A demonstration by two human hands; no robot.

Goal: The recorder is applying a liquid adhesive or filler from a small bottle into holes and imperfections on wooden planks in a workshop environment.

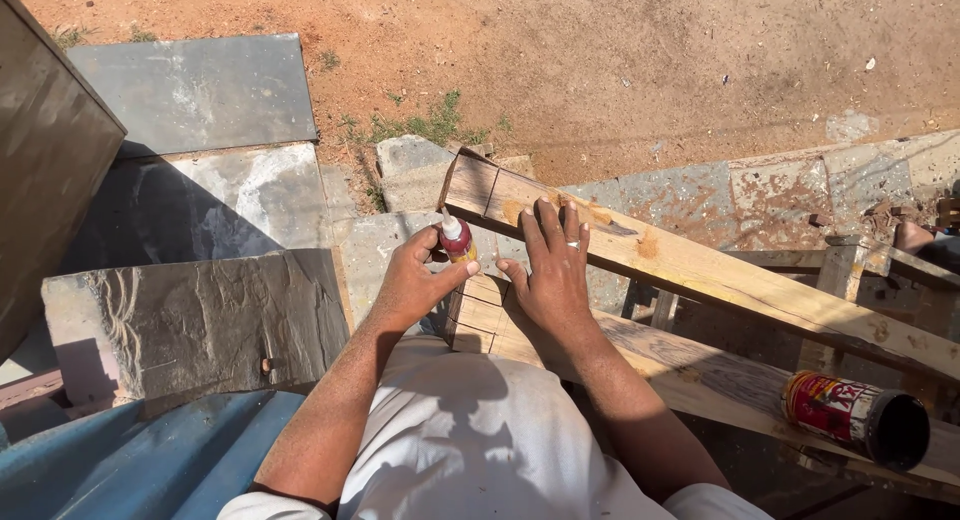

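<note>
Left hand grips small glue bottle; right hand flat on wooden plank.

Bottle: red body, white nozzle pointing up, sits at the left hand's fingertips with the thumb wrapped across below it, just left of the right hand. Right hand is open, fingers spread, palm down on the plank near its left end, holding nothing. Yellowish smears on the plank just past the fingertips. Second plank lies below, an open red can on its side there, well right of both hands.
</note>
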